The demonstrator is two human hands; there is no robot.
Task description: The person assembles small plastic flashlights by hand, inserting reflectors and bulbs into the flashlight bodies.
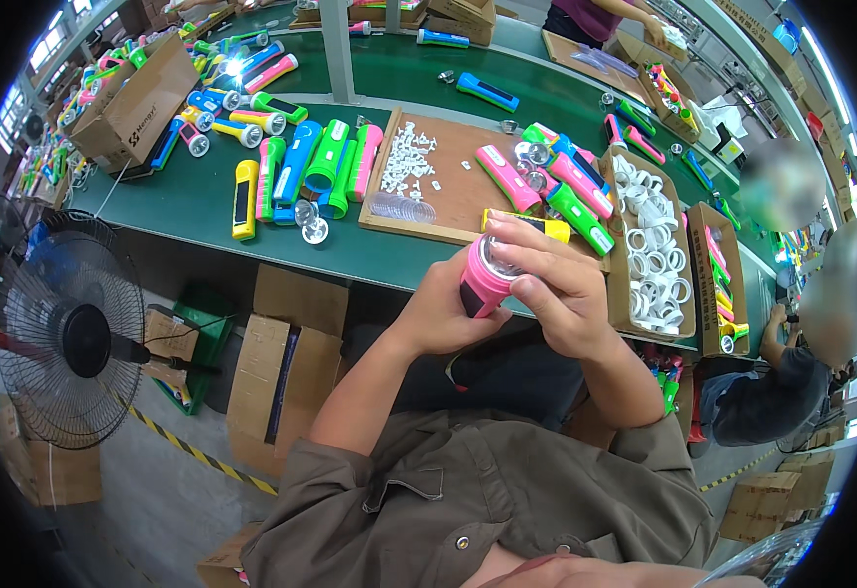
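Observation:
Just off the bench's near edge, my left hand (436,312) is wrapped round a pink flashlight (485,282), its head tilted up. A shiny reflector (496,257) sits in the flashlight's open head. My right hand (567,294) presses thumb and fingers to that reflector from the right, partly covering it. Behind the hands lies a brown board with a wooden rim (418,228), bearing small white plastic parts (409,162) and a row of clear round lenses (402,208). Pink, green and yellow flashlights, among them a green one (580,218), lie on its right side with loose reflectors (536,154).
A carton of white rings (654,250) stands right, beside another carton of flashlights (725,284). Several flashlights (298,162) lie left of the board near a tipped carton (139,108). A floor fan (80,338) stands left. At right, a co-worker in dark clothing (766,397) sits.

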